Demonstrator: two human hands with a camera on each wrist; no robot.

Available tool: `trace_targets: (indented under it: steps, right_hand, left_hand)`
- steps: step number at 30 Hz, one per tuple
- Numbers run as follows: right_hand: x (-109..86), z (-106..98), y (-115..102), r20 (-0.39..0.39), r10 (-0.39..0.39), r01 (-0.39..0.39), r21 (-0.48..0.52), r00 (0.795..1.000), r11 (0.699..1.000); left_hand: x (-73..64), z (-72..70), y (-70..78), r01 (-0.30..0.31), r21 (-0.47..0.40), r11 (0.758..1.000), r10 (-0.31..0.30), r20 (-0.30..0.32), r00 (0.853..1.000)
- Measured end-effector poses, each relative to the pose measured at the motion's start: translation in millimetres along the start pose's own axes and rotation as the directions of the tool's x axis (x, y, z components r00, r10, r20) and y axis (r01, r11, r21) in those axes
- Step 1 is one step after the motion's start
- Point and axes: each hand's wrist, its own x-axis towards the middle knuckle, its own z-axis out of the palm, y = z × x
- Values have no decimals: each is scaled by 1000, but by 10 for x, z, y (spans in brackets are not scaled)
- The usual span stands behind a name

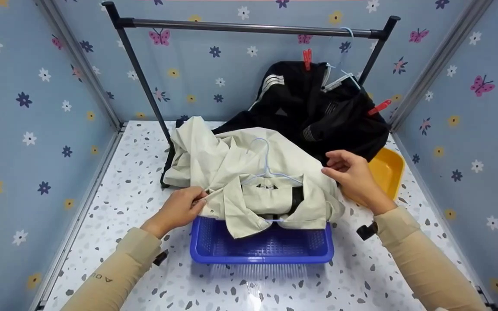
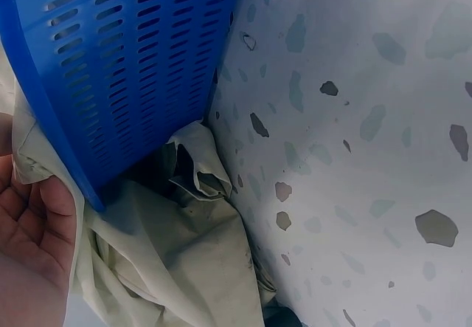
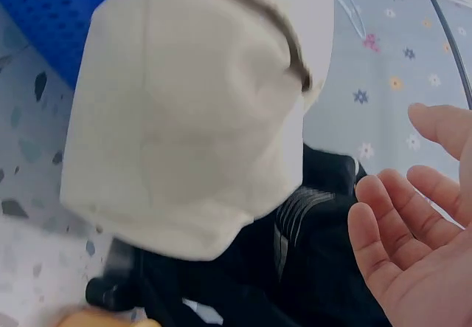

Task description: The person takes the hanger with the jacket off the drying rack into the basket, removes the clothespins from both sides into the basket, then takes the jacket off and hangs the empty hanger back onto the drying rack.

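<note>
A cream collared jacket (image 1: pixel 214 164) lies draped over the back of a blue plastic basket (image 1: pixel 262 259), its collar toward me. Inside the collar sits a light-blue hanger (image 1: pixel 267 169), its hook pointing away from me. My left hand (image 1: pixel 180 207) pinches the jacket's edge beside the left side of the collar; in the left wrist view its curled fingers (image 2: pixel 44 224) are partly behind the cloth. To the right of the jacket, my right hand (image 1: pixel 352 177) is raised with relaxed, spread fingers and holds nothing, as the right wrist view also shows.
Behind, a black jacket (image 1: pixel 288 99) with white stripes hangs from a black rail (image 1: pixel 249 28) on a hanger, with red clothespins (image 1: pixel 307 59) on it. A yellow tray (image 1: pixel 389 172) stands at the right, partly hidden. Flowered walls enclose the speckled table (image 1: pixel 136 147).
</note>
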Motion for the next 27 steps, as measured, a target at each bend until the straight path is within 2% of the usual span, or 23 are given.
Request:
trace_targets:
  steps: [3,6,14,27]
  right_hand:
    - [28,92,-33,36,-4,3,17,999,1000]
    - [69,186,-69,71,-39,39,6,997,999]
    - [189,397,-205,159,-121,134,-75,980,988]
    - [337,733,-438,294,-78,113,-103,953,988]
  left_hand:
    - [6,-1,3,4,0,1000,-4,6,1000]
    - [5,0,-4,5,4,1000,-5,3,1000]
    - [4,7,-22,-7,2,1000,7,1,1000]
    - [17,-50,-1,-15,-11,1000,15,28,999]
